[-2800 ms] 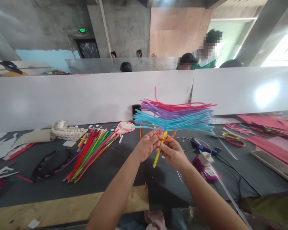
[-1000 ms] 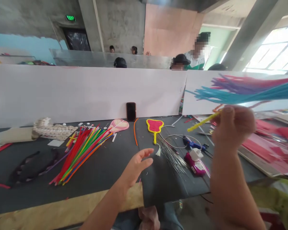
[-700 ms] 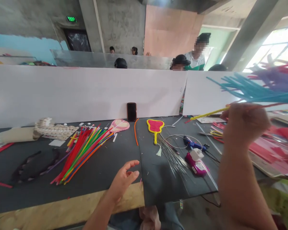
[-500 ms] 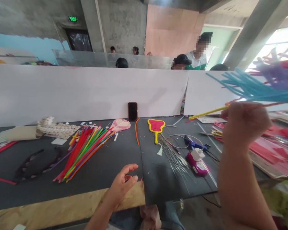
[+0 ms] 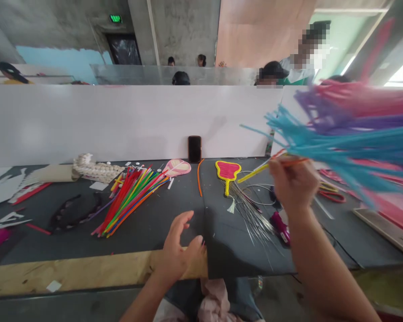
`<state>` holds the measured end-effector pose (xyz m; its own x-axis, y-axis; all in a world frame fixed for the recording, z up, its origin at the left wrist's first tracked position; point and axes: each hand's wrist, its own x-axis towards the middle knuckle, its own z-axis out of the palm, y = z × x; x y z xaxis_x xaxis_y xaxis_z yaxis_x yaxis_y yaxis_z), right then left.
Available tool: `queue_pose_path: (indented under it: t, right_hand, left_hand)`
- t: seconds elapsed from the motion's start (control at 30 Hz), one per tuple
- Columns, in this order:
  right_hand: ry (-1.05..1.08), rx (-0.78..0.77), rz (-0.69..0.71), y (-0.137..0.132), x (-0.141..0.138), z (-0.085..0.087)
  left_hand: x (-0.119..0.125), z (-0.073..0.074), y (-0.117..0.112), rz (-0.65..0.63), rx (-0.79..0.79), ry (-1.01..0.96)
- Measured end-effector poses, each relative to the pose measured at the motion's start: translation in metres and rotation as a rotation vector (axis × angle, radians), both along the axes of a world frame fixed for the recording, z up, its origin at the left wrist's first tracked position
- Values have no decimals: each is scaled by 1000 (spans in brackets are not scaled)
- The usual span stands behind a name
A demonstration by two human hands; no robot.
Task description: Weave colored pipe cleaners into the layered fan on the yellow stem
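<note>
My right hand (image 5: pixel 295 183) is raised above the right side of the table, its fingers closed on pipe cleaners. A yellow pipe cleaner (image 5: pixel 253 173) sticks out leftward from the fingers, with orange ones beside it. A large bundle of blue pipe cleaners (image 5: pixel 339 145), with purple and pink ones, spreads over and behind that hand, blurred by motion. How much of the bundle the fingers grip is hidden. Low over the table's front edge, my left hand (image 5: pixel 177 250) is open, thumb and fingers apart, holding nothing. A pink fan shape with yellow edging (image 5: pixel 227 172) lies between and beyond the hands.
Multicoloured pipe cleaners (image 5: pixel 130 201) lie left, near a pink leaf shape (image 5: pixel 177 167) and a dark headband (image 5: pixel 75 214). A phone (image 5: pixel 195 149) leans on the white partition (image 5: pixel 137 120). Thin wires (image 5: pixel 258 219) and a magenta power block (image 5: pixel 281 227) lie right. People are beyond the partition.
My right hand and the pipe cleaner bundle have moved left and slightly down, nearer the fan shape. My left hand stays open, its fingers now raised a little. The camera view has shifted.
</note>
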<state>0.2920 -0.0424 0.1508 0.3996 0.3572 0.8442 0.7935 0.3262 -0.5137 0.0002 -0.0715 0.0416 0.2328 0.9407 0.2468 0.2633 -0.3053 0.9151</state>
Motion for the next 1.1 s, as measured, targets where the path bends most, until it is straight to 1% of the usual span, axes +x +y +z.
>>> queue_pose_path:
  t: [0.03,0.1,0.13,0.2,0.23,0.3,0.33,0.4,0.5,0.6,0.67,0.7,0.77,0.87,0.9,0.93,1.0,1.03,1.1]
  right_hand:
    - [-65,-16,42,5,-8,-7]
    - [-127,-75,160,15,-23,-19]
    - [-153,-115,214,19,-30,-25]
    - [-191,-185,272,26,-44,-35]
    - [-213,-229,298,27,-50,-39]
    - [-282,-310,320,29,-61,-43]
    - [-336,-346,320,29,-66,-44]
    - [-473,-387,286,29,-77,-45]
    - [-657,-423,208,28,-92,-44]
    - [-755,-463,185,25,-103,-45]
    - [-765,-467,239,22,-106,-46]
    - [-749,-457,282,21,-106,-48]
    - [-672,-421,371,17,-103,-50]
    - [-491,-406,443,13,-90,-56]
    - [-433,-421,458,12,-85,-58]
    - [-381,-441,472,12,-79,-61]
    - [-291,-478,499,12,-68,-68]
    - [-244,-488,510,12,-62,-72]
    - [-136,-504,525,11,-50,-82]
  left_hand:
    - [8,12,2,-8,72,-10]
    - [27,41,10,-50,222,-35]
    - [37,56,15,-74,264,-64]
    - [56,82,28,-139,260,-129]
    - [65,92,35,-158,220,-180]
    - [79,104,50,-169,136,-283]
    - [83,106,57,-177,87,-314]
    - [88,102,69,-138,-3,-386]
    - [88,85,81,-19,-98,-567]
    - [83,69,92,44,-257,-754]
    - [78,62,98,87,-350,-784]
    - [76,60,102,112,-366,-777]
    - [70,59,109,154,-352,-751]
    - [56,62,119,171,-301,-743]
    - [51,65,122,192,-226,-666]
    - [44,68,124,218,-129,-550]
    - [31,73,125,279,149,-148]
    - [25,76,125,283,233,-13]
    - [17,77,121,238,335,187]
